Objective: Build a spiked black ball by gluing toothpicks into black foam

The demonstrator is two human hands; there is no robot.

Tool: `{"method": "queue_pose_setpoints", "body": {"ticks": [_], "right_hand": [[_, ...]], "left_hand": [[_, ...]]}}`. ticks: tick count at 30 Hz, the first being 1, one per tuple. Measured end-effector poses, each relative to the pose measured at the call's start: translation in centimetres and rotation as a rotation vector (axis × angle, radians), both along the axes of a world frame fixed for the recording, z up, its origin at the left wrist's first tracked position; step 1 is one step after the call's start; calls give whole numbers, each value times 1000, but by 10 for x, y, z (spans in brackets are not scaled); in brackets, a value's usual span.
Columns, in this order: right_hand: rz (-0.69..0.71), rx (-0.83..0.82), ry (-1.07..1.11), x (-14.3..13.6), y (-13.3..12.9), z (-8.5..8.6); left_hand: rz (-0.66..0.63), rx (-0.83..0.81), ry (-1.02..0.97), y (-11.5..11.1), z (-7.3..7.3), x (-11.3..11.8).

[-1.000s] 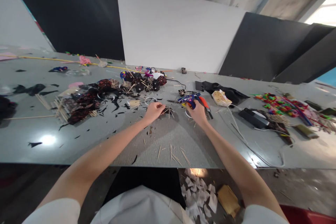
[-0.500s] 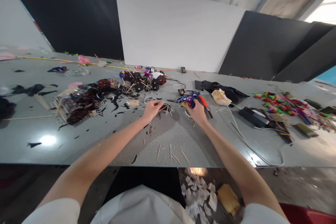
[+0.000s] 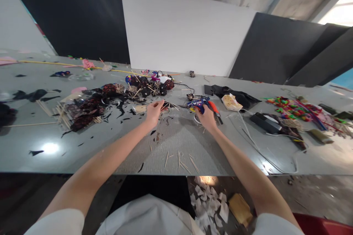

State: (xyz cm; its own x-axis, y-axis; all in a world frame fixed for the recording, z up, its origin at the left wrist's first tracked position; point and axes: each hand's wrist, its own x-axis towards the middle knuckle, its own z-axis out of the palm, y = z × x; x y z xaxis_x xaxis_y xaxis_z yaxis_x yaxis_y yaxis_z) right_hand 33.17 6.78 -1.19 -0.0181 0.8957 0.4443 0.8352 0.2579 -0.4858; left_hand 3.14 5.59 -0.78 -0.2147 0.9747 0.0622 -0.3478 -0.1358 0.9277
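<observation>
My left hand (image 3: 153,113) pinches a small dark piece with thin wooden sticks (image 3: 171,105) fanning out from it, held just above the table. The fingers hide part of that piece. A blue glue gun (image 3: 199,103) is in my right hand (image 3: 205,117), its nozzle pointing left toward the sticks. Beside the right hand lies an orange-handled tool (image 3: 214,107), partly covered. Close behind the glue gun is another small dark piece with sticks (image 3: 190,96). Several loose sticks (image 3: 179,160) lie near the table's front edge.
Dark stick-studded pieces (image 3: 143,87) and brown-black bundles (image 3: 85,114) crowd the left. On the right are a stained pale block (image 3: 232,102), a black box (image 3: 266,122) with a white cable (image 3: 249,140), and colourful fuzzy stems (image 3: 292,108). A white panel (image 3: 187,29) stands behind.
My left hand has shifted slightly left and up with the dark piece, which has turned so its sticks now point right. My right hand and the glue gun have barely moved.
</observation>
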Motion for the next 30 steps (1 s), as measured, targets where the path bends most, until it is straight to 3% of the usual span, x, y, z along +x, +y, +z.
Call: {"method": "queue_pose_setpoints", "body": {"ticks": [6,20,30], "right_hand": [[5,0,10,0,0,-1],[39,-22,24,-2,-3,2],[37,-18,16,-3,-3,2]], "left_hand": [[-7,-57,-246,10,2,-11],[-376,-197,-573,3,1,-11],[-393,-246,-659,2,-1,-12]]}}
